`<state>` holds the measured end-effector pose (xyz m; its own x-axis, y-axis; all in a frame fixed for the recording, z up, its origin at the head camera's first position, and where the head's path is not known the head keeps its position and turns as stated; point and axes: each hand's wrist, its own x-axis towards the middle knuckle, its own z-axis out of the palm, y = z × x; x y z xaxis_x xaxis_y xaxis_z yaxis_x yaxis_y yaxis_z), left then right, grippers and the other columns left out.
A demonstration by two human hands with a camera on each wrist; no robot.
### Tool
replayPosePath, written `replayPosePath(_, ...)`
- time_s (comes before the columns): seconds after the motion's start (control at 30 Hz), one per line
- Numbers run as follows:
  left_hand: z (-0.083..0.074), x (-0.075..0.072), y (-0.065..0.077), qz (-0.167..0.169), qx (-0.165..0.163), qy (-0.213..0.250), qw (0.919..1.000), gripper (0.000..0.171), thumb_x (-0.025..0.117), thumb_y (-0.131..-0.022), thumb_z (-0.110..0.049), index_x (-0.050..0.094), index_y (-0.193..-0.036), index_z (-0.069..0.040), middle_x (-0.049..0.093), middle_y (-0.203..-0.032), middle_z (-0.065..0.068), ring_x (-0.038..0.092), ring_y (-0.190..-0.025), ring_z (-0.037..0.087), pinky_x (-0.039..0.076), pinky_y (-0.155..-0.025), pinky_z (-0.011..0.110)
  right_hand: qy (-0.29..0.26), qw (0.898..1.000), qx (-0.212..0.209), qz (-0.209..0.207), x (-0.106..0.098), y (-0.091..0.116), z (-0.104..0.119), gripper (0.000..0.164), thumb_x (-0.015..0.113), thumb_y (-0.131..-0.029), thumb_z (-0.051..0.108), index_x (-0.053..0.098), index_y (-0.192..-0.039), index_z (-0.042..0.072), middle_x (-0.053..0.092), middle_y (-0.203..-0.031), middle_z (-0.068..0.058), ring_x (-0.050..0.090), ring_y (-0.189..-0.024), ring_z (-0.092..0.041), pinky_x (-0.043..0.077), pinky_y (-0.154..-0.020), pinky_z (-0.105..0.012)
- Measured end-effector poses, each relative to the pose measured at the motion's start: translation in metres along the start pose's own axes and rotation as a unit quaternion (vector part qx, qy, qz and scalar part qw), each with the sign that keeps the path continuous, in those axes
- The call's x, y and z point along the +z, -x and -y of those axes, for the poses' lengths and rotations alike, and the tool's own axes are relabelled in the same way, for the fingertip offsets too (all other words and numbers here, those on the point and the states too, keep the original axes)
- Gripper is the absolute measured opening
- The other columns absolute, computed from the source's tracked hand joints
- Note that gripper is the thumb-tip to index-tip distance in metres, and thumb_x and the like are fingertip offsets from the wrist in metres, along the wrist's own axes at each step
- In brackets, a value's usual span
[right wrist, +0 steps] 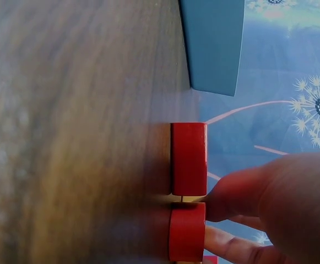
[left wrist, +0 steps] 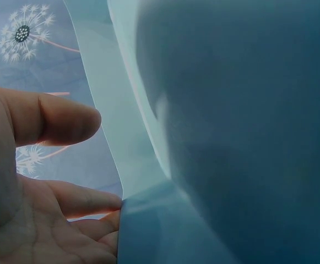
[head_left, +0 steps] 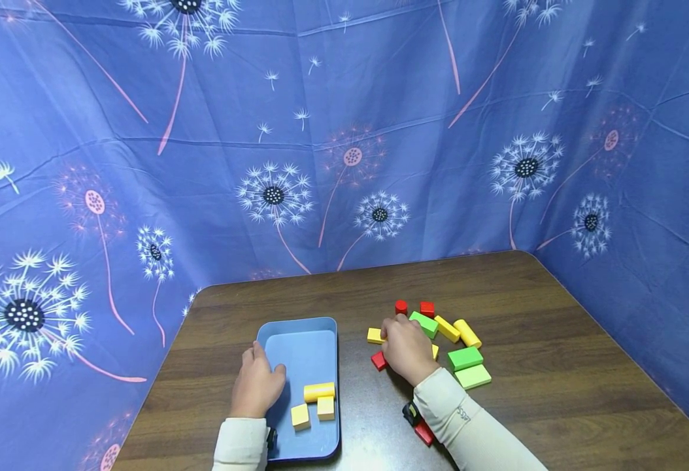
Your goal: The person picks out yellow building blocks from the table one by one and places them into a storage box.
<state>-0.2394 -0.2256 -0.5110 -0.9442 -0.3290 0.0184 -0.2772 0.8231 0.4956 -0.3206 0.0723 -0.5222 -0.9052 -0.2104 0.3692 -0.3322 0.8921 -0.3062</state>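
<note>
My left hand (head_left: 258, 383) rests at the left side of a blue tray (head_left: 337, 360). In the left wrist view its fingers (left wrist: 88, 201) touch the tray's outer wall, with the thumb apart. In the tray lie a yellow cylinder (head_left: 319, 392) and two pale yellow cubes (head_left: 300, 417). My right hand (head_left: 409, 347) reaches down into the scattered blocks, its fingertips beside a yellow block (head_left: 375, 335). The right wrist view has its thumb (right wrist: 234, 192) close to two red blocks (right wrist: 189, 159), with a yellow one partly hidden between them. I cannot tell whether this hand grips a block.
Right of the hand lie green blocks (head_left: 465, 358), a yellow cylinder (head_left: 467, 333) and a long yellow block (head_left: 447, 329). A red cylinder (head_left: 401, 307) stands farther back. Another red block (head_left: 423, 432) shows beneath the right wrist. Blue flowered cloth (head_left: 344, 131) hangs behind the brown table (head_left: 556, 366).
</note>
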Motion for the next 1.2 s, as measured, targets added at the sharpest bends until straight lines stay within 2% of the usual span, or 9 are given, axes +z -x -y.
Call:
replayPosePath(0.3,0.0034,0.0023,-0.002,-0.008,0.014,-0.002,0.9999,0.079,0.056,-0.088,-0.026,0.014,-0.144,0.01,0.027,-0.139,0.034,0.037,-0.118,0.05,0.037,-0.095,0.064,-0.01,1.0,-0.009,-0.022,0.0012,0.0017,-0.0004,0.019,0.071,-0.062,0.012,0.068,-0.079,0.019,0.057,-0.077,0.001,0.056,-0.07,-0.025,0.049,-0.05,-0.038)
replayPosePath(0.5,0.0036,0.0022,-0.0024,-0.012,0.018,0.004,0.9998,0.079,0.057,-0.088,-0.026,0.015,-0.144,0.011,0.027,-0.139,0.034,0.039,-0.117,0.05,0.038,-0.094,0.064,-0.017,0.999,-0.004,-0.039,0.0012,0.0002,0.0009,0.033,0.075,-0.067,0.017,0.069,-0.099,0.013,0.061,-0.091,-0.008,0.056,-0.076,-0.028,0.053,-0.056,-0.043)
replayPosePath(0.7,0.0032,0.0019,-0.0031,-0.016,0.02,0.0,0.9997,0.079,0.056,-0.087,-0.026,0.015,-0.144,0.011,0.028,-0.139,0.033,0.04,-0.117,0.049,0.039,-0.093,0.064,-0.003,0.998,0.001,-0.058,0.0005,-0.0017,0.0035,0.056,0.072,-0.072,0.02,0.057,-0.121,-0.001,0.06,-0.1,-0.019,0.055,-0.078,-0.034,0.053,-0.064,-0.048)
replayPosePath(1.03,0.0042,0.0003,-0.0018,-0.014,0.019,-0.006,0.9997,0.08,0.056,-0.087,-0.026,0.014,-0.143,0.012,0.027,-0.139,0.034,0.04,-0.116,0.05,0.039,-0.093,0.064,-0.009,0.998,-0.027,-0.061,-0.0002,0.0,0.0064,0.033,0.07,-0.073,0.017,0.067,-0.102,0.002,0.059,-0.093,-0.018,0.054,-0.077,-0.036,0.051,-0.069,-0.047)
replayPosePath(1.2,0.0025,0.0004,-0.0019,-0.007,0.016,-0.006,0.9998,0.079,0.056,-0.088,-0.027,0.014,-0.144,0.011,0.026,-0.139,0.033,0.04,-0.117,0.049,0.038,-0.094,0.064,-0.013,0.997,-0.03,-0.071,-0.001,-0.0007,0.0063,0.029,0.07,-0.075,0.015,0.068,-0.101,0.002,0.057,-0.096,-0.019,0.052,-0.079,-0.036,0.049,-0.071,-0.046)
